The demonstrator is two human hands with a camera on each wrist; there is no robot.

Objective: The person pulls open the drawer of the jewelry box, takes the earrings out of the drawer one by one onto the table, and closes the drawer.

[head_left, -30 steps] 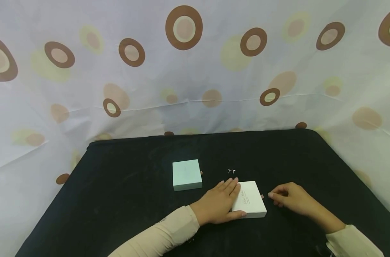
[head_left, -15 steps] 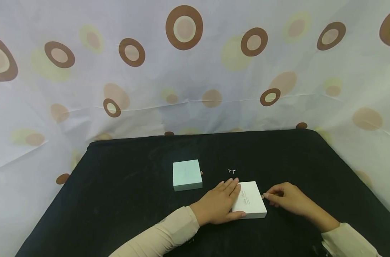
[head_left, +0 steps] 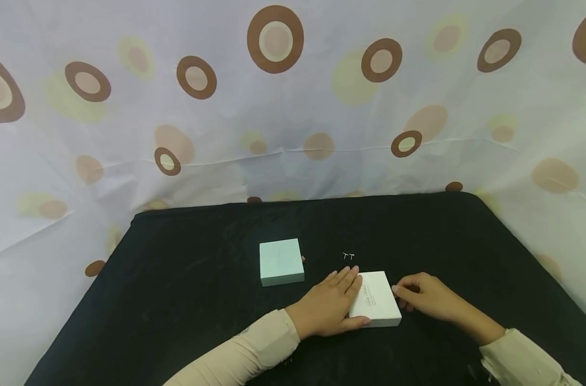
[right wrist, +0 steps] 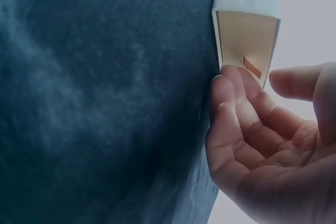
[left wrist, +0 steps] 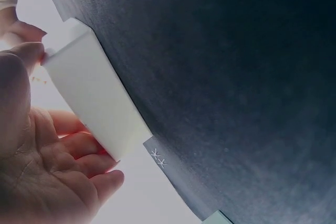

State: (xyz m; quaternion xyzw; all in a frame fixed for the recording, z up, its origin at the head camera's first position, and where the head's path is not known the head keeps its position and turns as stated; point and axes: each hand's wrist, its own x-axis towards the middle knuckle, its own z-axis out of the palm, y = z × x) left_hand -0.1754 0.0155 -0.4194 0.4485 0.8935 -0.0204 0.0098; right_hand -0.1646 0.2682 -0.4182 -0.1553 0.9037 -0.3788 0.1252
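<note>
A white flat drawer-style box (head_left: 379,303) with script lettering lies on the black cloth, a small ribbon tab (right wrist: 253,67) on its right side. My left hand (head_left: 327,304) rests across the box's left part, fingers straight, thumb at the near edge. In the left wrist view the left thumb (left wrist: 29,53) touches one corner and the fingers lie along the box. At the tab side, my right hand (head_left: 427,294) has its fingers loosely bent. The right wrist view shows the fingertips right by the tab, with the right thumb (right wrist: 296,82) apart from them.
A pale mint box (head_left: 280,260) with its own small tab stands farther back on the left. Two tiny silvery T-shaped pieces (head_left: 348,256) lie just behind the white box. Black cloth (head_left: 201,300) covers the table, and a patterned curtain (head_left: 293,118) hangs behind it.
My right hand has moved left to the tab side of the white box, and its fingers now hide the tab in the head view. The left hand and both boxes stay in place.
</note>
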